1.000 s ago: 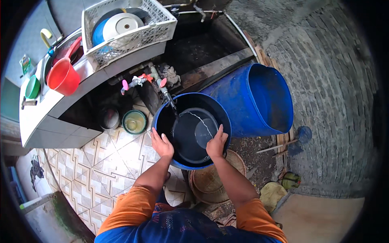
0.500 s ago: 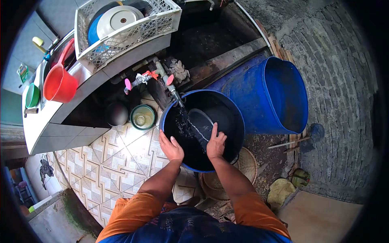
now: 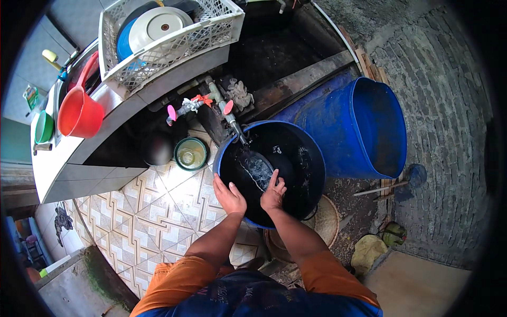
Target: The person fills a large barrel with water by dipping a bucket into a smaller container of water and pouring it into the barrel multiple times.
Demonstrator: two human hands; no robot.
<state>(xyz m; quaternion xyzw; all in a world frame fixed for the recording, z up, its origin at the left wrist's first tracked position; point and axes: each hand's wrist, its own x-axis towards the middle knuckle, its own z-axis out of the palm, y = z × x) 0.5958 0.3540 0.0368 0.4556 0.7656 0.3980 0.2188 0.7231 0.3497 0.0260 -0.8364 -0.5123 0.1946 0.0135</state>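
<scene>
Water (image 3: 257,168) churns in a blue-rimmed tub (image 3: 218,157) beneath a metal tap (image 3: 235,126); some has gathered, and the work looks unfinished, though the depth is hard to read. The left hand (image 3: 231,201), fingers straight and thumb apart, is at the near-left rim; the right hand (image 3: 271,198) bends over the water, its grip unclear. Patterned tile (image 3: 127,224) spreads left; a blue barrel (image 3: 338,124) leans at right, near grey brickwork (image 3: 443,127).
</scene>
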